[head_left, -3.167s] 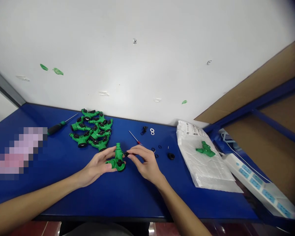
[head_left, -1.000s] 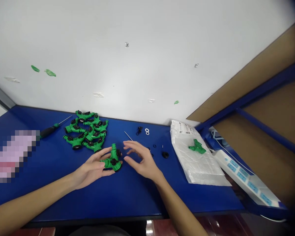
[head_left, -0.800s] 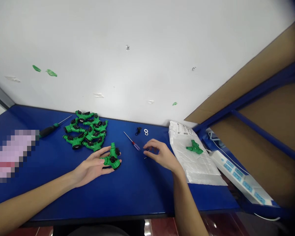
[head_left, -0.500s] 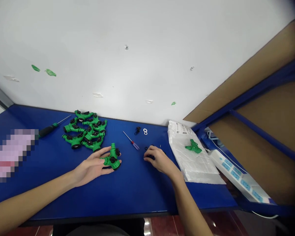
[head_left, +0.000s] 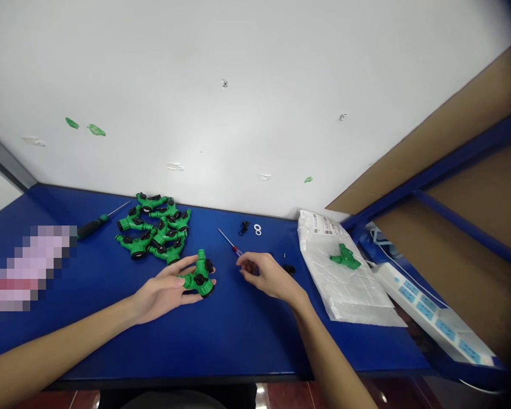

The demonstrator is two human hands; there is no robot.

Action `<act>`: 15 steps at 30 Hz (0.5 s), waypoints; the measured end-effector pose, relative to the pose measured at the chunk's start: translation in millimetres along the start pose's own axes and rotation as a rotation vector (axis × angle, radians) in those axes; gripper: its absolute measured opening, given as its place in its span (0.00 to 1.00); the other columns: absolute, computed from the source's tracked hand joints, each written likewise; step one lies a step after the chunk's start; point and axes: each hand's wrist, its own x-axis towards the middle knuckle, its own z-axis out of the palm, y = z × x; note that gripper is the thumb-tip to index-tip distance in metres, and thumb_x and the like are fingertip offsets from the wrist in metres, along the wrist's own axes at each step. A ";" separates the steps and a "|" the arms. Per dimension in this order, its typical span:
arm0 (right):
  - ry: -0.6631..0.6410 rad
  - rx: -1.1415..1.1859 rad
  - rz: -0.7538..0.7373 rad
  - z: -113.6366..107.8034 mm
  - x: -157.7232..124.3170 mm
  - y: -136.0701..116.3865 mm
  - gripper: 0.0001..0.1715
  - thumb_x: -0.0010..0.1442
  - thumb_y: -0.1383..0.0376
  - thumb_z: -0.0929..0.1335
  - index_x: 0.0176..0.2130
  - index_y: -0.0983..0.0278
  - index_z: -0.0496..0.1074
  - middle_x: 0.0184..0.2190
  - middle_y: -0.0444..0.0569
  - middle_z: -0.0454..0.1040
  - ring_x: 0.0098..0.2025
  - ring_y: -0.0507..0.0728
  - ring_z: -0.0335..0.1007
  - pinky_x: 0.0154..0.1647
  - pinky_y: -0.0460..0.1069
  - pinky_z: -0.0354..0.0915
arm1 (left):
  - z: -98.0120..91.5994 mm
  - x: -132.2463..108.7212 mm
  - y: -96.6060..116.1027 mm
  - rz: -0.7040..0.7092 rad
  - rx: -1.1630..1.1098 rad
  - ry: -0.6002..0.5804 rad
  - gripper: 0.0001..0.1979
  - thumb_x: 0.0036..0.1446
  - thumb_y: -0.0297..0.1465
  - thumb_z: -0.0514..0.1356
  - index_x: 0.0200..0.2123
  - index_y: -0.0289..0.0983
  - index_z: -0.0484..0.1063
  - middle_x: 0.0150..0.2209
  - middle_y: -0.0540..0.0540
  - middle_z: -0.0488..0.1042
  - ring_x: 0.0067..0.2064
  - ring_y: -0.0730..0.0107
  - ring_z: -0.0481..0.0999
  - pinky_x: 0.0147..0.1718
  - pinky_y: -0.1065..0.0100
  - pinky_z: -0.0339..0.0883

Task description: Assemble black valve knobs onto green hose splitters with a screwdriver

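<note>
My left hand [head_left: 164,289] cradles a green plastic hose splitter [head_left: 200,278] with black fittings, its fingers curled around the body. My right hand [head_left: 268,276] lies a little to the right of the splitter, its fingertips pinched together just beside the red handle of a small screwdriver [head_left: 230,242]. The pinch hides whatever may lie between those fingers. The two hands are apart.
A heap of green splitters [head_left: 153,230] and a black-handled screwdriver [head_left: 91,227] lie on the blue bench [head_left: 247,341]. Small black parts [head_left: 244,228], white washers [head_left: 258,229] and a black rubber piece [head_left: 288,269] lie nearby. On the right are a white bag [head_left: 344,289] and a power strip [head_left: 434,321].
My right hand went out to the small parts on the right and has come back left, closer to the splitter. My left hand keeps its hold on the splitter.
</note>
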 end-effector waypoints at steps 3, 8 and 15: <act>0.030 0.003 -0.103 3.2 10.4 -6.3 0.16 0.60 0.74 0.64 0.44 0.64 0.76 0.33 0.48 0.73 0.29 0.52 0.67 0.32 0.47 0.65 | -0.8 -0.1 0.2 -0.004 0.007 -0.017 0.26 0.54 0.28 0.61 0.58 0.42 0.67 0.60 0.40 0.70 0.64 0.40 0.62 0.62 0.37 0.43; 0.173 0.443 -0.137 16.5 20.8 -18.4 0.07 0.60 0.65 0.69 0.35 0.64 0.78 0.34 0.50 0.76 0.31 0.53 0.72 0.32 0.48 0.69 | -0.5 0.1 1.0 -0.007 -0.012 -0.043 0.27 0.53 0.27 0.59 0.58 0.41 0.68 0.59 0.40 0.70 0.64 0.38 0.61 0.60 0.34 0.47; 0.353 0.567 -0.209 44.1 16.6 -33.8 0.06 0.58 0.63 0.73 0.32 0.63 0.79 0.29 0.49 0.80 0.30 0.54 0.77 0.32 0.48 0.72 | 1.5 -1.1 -4.6 -0.047 -0.034 0.016 0.28 0.53 0.26 0.56 0.58 0.44 0.68 0.59 0.44 0.69 0.64 0.40 0.60 0.59 0.34 0.51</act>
